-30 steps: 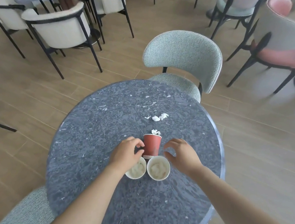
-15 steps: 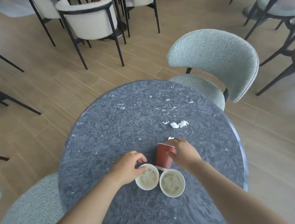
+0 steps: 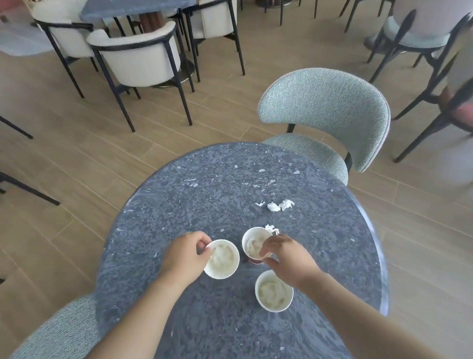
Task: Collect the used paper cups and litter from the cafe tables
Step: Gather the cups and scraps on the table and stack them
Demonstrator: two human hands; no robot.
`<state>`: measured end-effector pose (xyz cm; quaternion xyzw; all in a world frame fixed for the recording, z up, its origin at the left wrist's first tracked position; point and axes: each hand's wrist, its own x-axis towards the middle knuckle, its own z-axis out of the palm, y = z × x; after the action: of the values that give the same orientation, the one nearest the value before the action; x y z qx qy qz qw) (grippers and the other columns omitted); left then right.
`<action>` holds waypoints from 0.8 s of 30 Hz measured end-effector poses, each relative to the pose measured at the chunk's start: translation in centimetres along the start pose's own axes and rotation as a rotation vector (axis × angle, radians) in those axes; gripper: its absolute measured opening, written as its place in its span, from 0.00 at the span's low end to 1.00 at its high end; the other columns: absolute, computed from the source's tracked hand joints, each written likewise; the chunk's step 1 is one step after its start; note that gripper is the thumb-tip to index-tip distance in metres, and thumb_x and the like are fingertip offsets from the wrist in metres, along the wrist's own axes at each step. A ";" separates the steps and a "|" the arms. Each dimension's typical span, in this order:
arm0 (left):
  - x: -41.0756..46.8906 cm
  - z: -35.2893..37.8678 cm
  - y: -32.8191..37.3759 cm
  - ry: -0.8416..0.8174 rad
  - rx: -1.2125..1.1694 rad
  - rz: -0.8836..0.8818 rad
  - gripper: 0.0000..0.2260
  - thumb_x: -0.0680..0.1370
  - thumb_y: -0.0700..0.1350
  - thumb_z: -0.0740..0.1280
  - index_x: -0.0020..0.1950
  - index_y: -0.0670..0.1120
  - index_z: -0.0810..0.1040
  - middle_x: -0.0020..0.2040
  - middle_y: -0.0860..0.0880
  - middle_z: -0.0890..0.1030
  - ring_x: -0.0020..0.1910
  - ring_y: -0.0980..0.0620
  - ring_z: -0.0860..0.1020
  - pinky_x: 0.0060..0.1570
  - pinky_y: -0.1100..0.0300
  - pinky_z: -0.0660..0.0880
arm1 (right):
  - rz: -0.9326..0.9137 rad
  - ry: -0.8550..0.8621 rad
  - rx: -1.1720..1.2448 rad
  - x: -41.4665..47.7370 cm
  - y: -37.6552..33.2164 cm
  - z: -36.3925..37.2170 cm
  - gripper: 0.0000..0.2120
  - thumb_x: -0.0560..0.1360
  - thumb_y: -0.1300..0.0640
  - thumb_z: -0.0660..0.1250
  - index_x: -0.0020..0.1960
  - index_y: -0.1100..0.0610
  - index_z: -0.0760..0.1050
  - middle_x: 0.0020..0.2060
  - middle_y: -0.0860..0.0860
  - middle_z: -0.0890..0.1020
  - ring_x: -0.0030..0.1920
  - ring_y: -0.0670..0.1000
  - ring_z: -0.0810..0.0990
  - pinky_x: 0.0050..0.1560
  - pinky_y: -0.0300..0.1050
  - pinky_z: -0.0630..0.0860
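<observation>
Three paper cups stand on the round dark stone table (image 3: 202,187), each with crumpled white paper inside. My left hand (image 3: 183,257) grips the rim of the left cup (image 3: 223,261). My right hand (image 3: 288,256) holds the near rim of the red-walled middle cup (image 3: 253,244), now upright. The third cup (image 3: 274,291) stands free, just below my right wrist. A small paper scrap (image 3: 271,229) lies right behind the middle cup. Two crumpled tissue bits (image 3: 280,205) and a tiny shred lie farther back on the table.
A teal fabric chair (image 3: 329,115) stands at the table's far right edge; another teal chair (image 3: 42,353) is at the near left. White armchairs (image 3: 138,59) around a dark table (image 3: 136,0) stand beyond, on the wooden floor. More chairs (image 3: 426,22) are at the right.
The red cup, lying tipped on its side before, now stands upright under my right hand. My left hand has closed on the left cup's rim and drawn that cup away from the third one.
</observation>
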<state>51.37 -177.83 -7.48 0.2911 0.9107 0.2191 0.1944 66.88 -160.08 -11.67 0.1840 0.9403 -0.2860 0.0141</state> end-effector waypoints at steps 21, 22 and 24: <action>-0.4 -1.2 1.8 0.112 -0.064 -0.012 0.03 0.72 0.43 0.68 0.43 0.50 0.79 0.38 0.56 0.78 0.40 0.55 0.75 0.34 0.66 0.65 | 0.102 0.028 0.037 -1.8 0.9 -0.7 0.12 0.73 0.57 0.64 0.55 0.47 0.76 0.55 0.46 0.77 0.56 0.49 0.74 0.50 0.45 0.74; -0.5 -1.1 1.5 0.110 -0.063 -0.028 0.03 0.72 0.43 0.68 0.43 0.50 0.79 0.38 0.56 0.78 0.39 0.56 0.75 0.32 0.69 0.64 | 0.103 0.021 0.034 -1.5 0.9 -0.6 0.12 0.73 0.57 0.64 0.55 0.46 0.76 0.55 0.46 0.76 0.56 0.49 0.74 0.49 0.45 0.75; -0.6 -0.6 0.8 0.100 -0.053 -0.081 0.03 0.72 0.44 0.68 0.43 0.52 0.79 0.38 0.57 0.78 0.38 0.57 0.74 0.31 0.70 0.63 | 0.114 0.011 0.029 -1.1 0.9 -0.2 0.12 0.73 0.57 0.65 0.55 0.46 0.76 0.54 0.46 0.76 0.55 0.49 0.74 0.48 0.45 0.75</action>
<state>51.92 -177.74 -6.46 0.2376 0.9242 0.2493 0.1651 68.24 -159.64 -11.81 0.2388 0.9241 -0.2975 0.0224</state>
